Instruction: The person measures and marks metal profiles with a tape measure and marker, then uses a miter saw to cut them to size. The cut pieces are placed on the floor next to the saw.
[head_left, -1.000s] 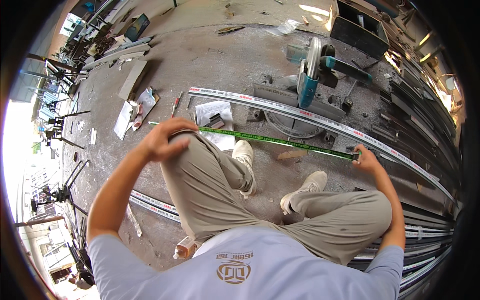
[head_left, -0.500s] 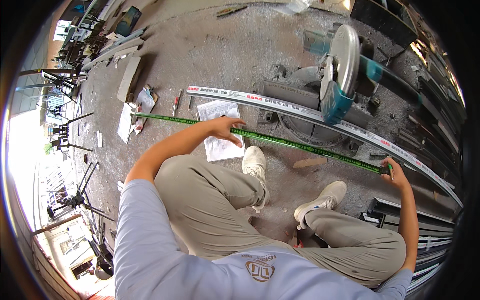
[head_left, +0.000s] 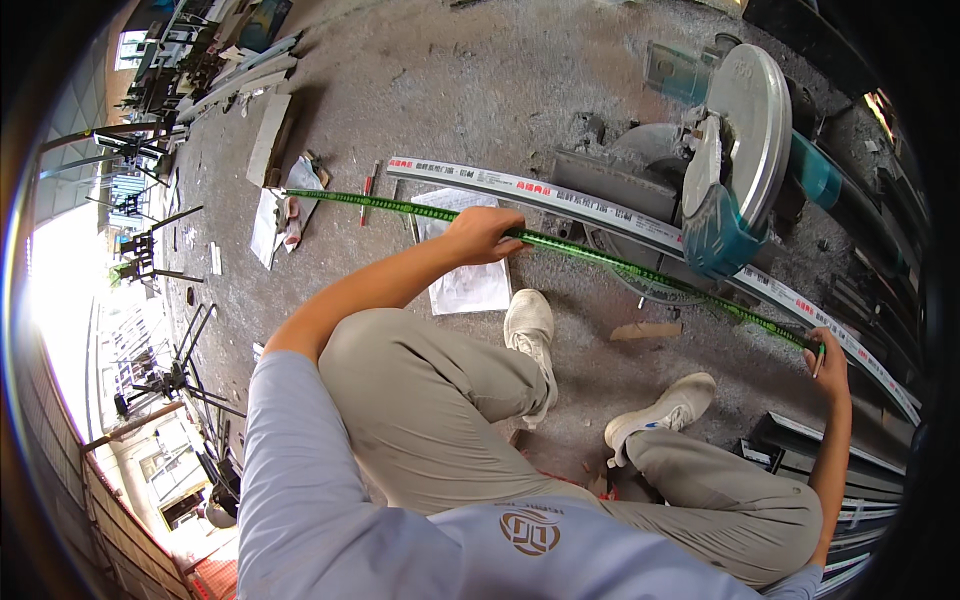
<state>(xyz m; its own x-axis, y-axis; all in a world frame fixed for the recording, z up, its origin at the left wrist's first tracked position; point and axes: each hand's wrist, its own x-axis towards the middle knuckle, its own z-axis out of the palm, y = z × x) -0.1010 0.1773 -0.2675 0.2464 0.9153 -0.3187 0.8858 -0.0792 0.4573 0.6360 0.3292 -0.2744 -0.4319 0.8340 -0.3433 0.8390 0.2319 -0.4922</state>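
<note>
A green tape measure blade (head_left: pixel 600 257) stretches across in front of me, from the papers on the left to my right hand. My left hand (head_left: pixel 484 236) is closed around the blade near its middle, thumb and fingers pinching it. My right hand (head_left: pixel 828 362) grips the blade's right end, close to a long aluminium profile (head_left: pixel 560 196) covered in white printed film. A thin green pencil or pen (head_left: pixel 819 360) pokes out between the right fingers. The profile lies just beyond the tape, crossing the base of a teal mitre saw (head_left: pixel 725 235) with a silver blade guard.
Written sheets of paper (head_left: pixel 470 288) lie on the floor by my left shoe (head_left: pixel 528 320). A red pen (head_left: pixel 367 190) and crumpled papers (head_left: pixel 290 220) are farther left. A wood scrap (head_left: pixel 646 330) lies between me and the saw. Stacked dark profiles (head_left: pixel 870 290) line the right side.
Both hands and the tape have come up towards the profile, the right hand now nearly against it. My left fingers have closed more around the tape. The whole view has shifted slightly.
</note>
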